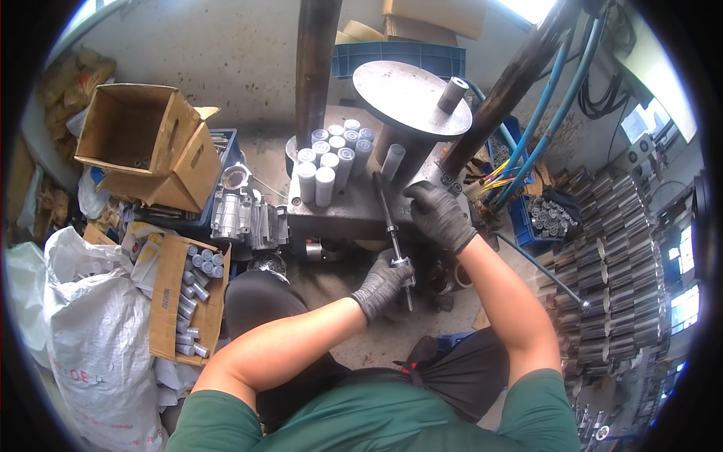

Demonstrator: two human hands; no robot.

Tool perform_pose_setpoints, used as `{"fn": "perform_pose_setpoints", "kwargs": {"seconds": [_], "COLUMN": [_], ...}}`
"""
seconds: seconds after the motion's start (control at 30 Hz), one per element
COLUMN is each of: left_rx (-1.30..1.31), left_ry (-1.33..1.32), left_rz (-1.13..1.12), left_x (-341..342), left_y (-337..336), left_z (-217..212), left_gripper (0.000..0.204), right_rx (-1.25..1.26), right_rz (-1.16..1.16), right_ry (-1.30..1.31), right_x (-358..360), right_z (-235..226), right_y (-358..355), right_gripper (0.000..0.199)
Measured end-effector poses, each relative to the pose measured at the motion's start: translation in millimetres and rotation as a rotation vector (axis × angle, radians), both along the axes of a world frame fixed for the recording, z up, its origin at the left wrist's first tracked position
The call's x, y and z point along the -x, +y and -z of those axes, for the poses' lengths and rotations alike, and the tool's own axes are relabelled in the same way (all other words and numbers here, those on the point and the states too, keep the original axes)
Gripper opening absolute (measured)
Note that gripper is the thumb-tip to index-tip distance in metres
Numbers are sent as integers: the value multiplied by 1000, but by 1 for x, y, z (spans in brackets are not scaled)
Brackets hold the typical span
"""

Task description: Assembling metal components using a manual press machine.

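My left hand (382, 285), in a dark grey glove, is closed round the lower part of a long slim metal rod (388, 215). The rod has a dark upper end, a silver collar by my fingers and a thin tip below them. To the right of the rod, my gloved right hand (440, 215) hovers at the front edge of the metal press bed (350, 222), fingers bent but apart, with nothing visible in them. A cluster of grey cylindrical tubes (324, 181) stands upright on the bed's left side. A single grey tube (392, 163) stands beside the round plate's column.
A round metal plate (399, 94) overhangs the bed between two dark posts (317, 68). Left are an open cardboard box (135, 128), metal castings (245, 215), a carton of tubes (169, 301) and a white sack (98, 339). Stacked metal cylinders (617, 256) and blue hoses (553, 105) are right.
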State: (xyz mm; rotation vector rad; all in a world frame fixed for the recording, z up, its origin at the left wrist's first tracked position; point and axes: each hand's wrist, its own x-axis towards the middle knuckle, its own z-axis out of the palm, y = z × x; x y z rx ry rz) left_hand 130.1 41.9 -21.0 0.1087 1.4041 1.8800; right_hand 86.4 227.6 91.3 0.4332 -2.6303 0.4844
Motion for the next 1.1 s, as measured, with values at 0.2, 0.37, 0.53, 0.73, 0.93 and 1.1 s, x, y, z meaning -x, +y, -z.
{"fn": "perform_pose_setpoints", "kwargs": {"seconds": [0.2, 0.37, 0.53, 0.73, 0.93, 1.1], "left_rx": [64, -8, 13, -135, -413, -398], "left_ry": [19, -12, 75, 265, 321, 514], "left_rz": [84, 70, 115, 105, -7, -238], "left_x": [16, 14, 7, -3, 7, 19], "left_y": [3, 5, 4, -9, -26, -34], "left_z": [3, 8, 7, -19, -56, -70], "left_gripper": [68, 56, 48, 52, 63, 64], "right_rx": [-130, -201, -82, 675, 1715, 1884], "right_rz": [507, 487, 425, 487, 224, 161], "right_ry": [110, 19, 24, 25, -328, -534], "right_x": [-8, -12, -10, -29, -108, -132], "right_z": [-9, 4, 12, 8, 36, 65], "right_y": [63, 87, 99, 97, 44, -15], "right_gripper": [24, 21, 21, 17, 21, 49]}}
